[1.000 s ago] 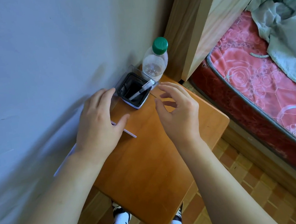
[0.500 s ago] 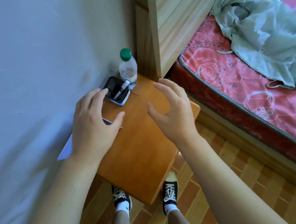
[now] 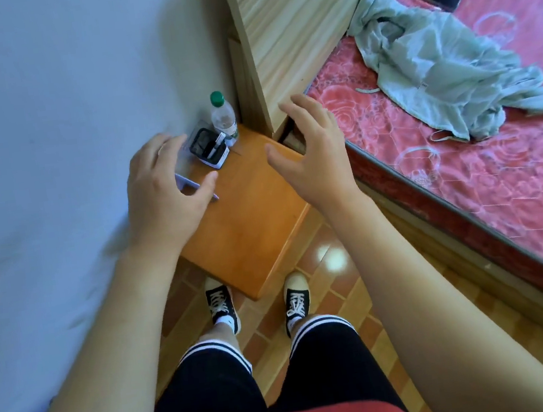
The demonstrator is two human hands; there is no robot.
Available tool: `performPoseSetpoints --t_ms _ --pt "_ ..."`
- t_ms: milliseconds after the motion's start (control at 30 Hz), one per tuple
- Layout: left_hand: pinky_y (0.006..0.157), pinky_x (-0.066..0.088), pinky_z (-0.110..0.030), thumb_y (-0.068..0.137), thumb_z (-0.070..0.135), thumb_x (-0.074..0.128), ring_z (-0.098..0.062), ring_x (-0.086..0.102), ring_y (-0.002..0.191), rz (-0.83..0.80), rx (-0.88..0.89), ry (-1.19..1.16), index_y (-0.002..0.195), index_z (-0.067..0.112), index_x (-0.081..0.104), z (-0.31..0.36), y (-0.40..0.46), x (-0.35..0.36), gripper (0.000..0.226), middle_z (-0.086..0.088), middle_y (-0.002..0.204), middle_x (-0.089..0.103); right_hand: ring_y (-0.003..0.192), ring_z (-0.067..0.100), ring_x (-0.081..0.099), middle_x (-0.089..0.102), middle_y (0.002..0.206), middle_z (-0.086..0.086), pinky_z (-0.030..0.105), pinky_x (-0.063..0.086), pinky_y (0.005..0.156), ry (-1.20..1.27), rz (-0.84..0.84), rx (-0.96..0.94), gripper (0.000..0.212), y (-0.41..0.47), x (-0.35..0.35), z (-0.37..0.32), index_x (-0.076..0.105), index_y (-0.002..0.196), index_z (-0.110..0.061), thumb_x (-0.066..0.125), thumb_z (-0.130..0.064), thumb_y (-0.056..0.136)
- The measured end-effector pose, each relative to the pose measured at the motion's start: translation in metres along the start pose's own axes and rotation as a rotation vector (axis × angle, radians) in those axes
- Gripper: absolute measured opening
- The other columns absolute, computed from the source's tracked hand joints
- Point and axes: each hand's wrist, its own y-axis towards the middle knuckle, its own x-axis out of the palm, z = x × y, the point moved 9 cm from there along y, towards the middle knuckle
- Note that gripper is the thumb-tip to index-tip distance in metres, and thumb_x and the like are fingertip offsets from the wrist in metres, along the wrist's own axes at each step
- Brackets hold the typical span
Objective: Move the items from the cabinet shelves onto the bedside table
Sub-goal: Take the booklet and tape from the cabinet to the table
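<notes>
Person straightened up since moment ago, both hands lifted off bedside table (image 3: 249,229). Bottle (image 3: 223,117), black pen holder (image 3: 209,147), flat card (image 3: 191,186) sit at table's wall-side back corner. Next trip: set stuff on bare front half. Left hand (image 3: 161,192), right hand (image 3: 311,152) hover above table, fingers spread, empty.

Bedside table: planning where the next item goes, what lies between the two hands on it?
Head view: only bare tabletop between the left hand and right hand.
</notes>
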Motion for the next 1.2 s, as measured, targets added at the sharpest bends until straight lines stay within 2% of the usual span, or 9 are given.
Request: performPoseSetpoints --t_ms 100,300,500,633,867,1000,1200 --pt "0.115 0.043 -0.041 0.088 0.054 0.064 -0.030 0.049 0.139 0.053 0.022 -0.001 0.141 0.011 0.060 0.022 -0.008 -0.037 0.069 -0.012 0.147 0.055 0.149 0.026 0.037 0.045 0.160 0.002 0.055 0.032 0.122 -0.021 0.015 -0.044 0.066 -0.006 -0.033 -0.026 0.055 0.148 -0.024 0.066 -0.051 0.089" --pt "0.114 0.044 -0.048 0.089 0.052 0.063 -0.032 0.048 0.138 0.149 0.119 0.034 0.141 0.011 0.061 0.076 -0.001 -0.102 0.066 -0.011 0.147 0.055 0.153 0.027 0.031 0.039 0.165 0.000 0.056 0.027 0.124 -0.102 0.066 -0.126 0.067 -0.013 -0.102 -0.071 0.051 0.150 -0.028 0.069 -0.051 0.090" --pt "0.113 0.042 -0.055 0.090 0.054 0.061 -0.036 0.049 0.137 0.219 0.282 0.007 0.139 0.015 0.063 0.146 0.027 -0.153 0.063 -0.010 0.148 0.056 0.158 0.028 0.020 0.028 0.170 0.000 0.058 0.020 0.127 -0.271 0.122 -0.180 0.077 -0.016 -0.172 -0.120 0.041 0.156 -0.029 0.064 -0.058 0.089" --pt "0.113 0.041 -0.058 0.090 0.061 0.055 -0.038 0.044 0.142 0.238 0.423 0.014 0.145 0.018 0.058 0.203 0.058 -0.190 0.070 -0.010 0.154 0.051 0.160 0.029 0.014 0.023 0.172 -0.001 0.059 0.016 0.128 -0.343 0.245 -0.203 0.078 -0.022 -0.233 -0.158 0.038 0.158 -0.030 0.063 -0.061 0.090" --pt "0.115 0.036 -0.062 0.092 0.065 0.049 -0.037 0.037 0.149 0.231 0.693 -0.048 0.152 0.019 0.050 0.304 0.080 -0.238 0.075 -0.011 0.161 0.044 0.159 0.032 0.018 0.027 0.171 0.003 0.062 0.020 0.127 -0.470 0.522 -0.124 0.084 -0.064 -0.342 -0.197 0.041 0.158 -0.026 0.052 -0.068 0.086" --pt "0.115 0.036 -0.061 0.090 0.062 0.051 -0.038 0.040 0.147 0.227 0.848 -0.130 0.150 0.017 0.052 0.362 0.070 -0.255 0.074 -0.012 0.158 0.046 0.159 0.029 0.020 0.027 0.170 0.003 0.058 0.021 0.127 -0.557 0.672 -0.043 0.082 -0.111 -0.393 -0.202 0.041 0.158 -0.025 0.059 -0.065 0.089" --pt "0.118 0.034 -0.060 0.089 0.063 0.053 -0.037 0.041 0.145 0.175 1.079 -0.284 0.149 0.018 0.053 0.453 0.030 -0.267 0.075 -0.010 0.156 0.049 0.158 0.029 0.021 0.026 0.170 0.003 0.058 0.023 0.127 -0.663 0.825 0.107 0.081 -0.203 -0.456 -0.209 0.039 0.158 -0.023 0.057 -0.065 0.090"
